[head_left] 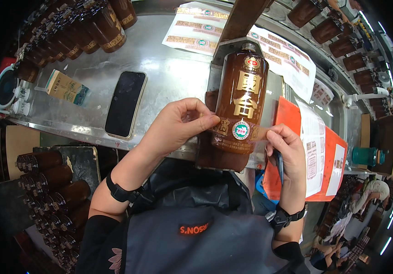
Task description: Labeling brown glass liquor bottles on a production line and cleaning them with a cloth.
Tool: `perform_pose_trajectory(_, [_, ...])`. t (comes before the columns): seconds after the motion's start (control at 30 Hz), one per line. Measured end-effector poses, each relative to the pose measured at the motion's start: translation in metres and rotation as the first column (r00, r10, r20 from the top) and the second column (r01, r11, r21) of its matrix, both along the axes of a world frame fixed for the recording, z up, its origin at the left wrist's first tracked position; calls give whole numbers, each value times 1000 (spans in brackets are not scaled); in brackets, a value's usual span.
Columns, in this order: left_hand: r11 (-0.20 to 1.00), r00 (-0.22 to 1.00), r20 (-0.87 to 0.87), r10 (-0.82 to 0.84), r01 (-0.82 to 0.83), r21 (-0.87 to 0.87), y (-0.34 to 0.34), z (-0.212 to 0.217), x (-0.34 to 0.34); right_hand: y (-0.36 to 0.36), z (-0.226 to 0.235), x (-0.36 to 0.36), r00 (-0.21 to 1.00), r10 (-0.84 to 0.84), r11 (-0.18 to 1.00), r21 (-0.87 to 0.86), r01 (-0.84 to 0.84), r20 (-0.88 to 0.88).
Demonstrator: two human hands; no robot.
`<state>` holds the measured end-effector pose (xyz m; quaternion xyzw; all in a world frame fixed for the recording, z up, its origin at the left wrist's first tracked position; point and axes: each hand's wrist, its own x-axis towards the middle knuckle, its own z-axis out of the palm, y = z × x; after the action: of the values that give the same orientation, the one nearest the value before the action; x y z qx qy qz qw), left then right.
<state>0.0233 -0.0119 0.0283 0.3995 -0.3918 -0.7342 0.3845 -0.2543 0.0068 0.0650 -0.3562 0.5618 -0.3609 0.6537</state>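
A brown glossy bottle (242,86) with gold characters rests with its neck away from me, on a dark brown holder (218,163). Across its lower part runs a patterned decal strip (241,130) with a round green-and-white emblem in the middle. My left hand (178,123) pinches the strip's left end between thumb and finger. At the strip's other end, my right hand (288,148) pinches it beside the bottle. A thin dark blue piece (279,164) shows under the right hand's fingers; its kind is hard to make out.
A phone (125,105) and a small carton (67,87) lie on the metal table at left. Brown bottles (105,27) crowd the back left, more (61,182) stack lower left. Decal sheets (192,32) lie behind; an orange folder (276,123) lies right. People (370,194) are at far right.
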Motion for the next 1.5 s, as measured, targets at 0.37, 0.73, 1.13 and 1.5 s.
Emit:
perform_pose_trajectory(0.37, [931, 924, 171, 342, -309, -193, 5, -9, -6, -3, -7, 7, 978, -138, 975, -197, 107, -155])
perform_pose_trajectory(0.73, [967, 995, -72, 76, -92, -239, 10, -8, -29, -4, -14, 26, 995, 18, 998, -68, -11, 103])
perform_pose_trajectory(1.13, [979, 992, -123, 39, -63, -196, 9, -4, -28, -5, -20, 22, 987, 36, 998, -58, -27, 154])
perform_pose_trajectory(1.5, [979, 996, -78, -36, 20, -204, 8, -8, -26, -7, -22, 21, 982, 56, 996, -81, -41, 183])
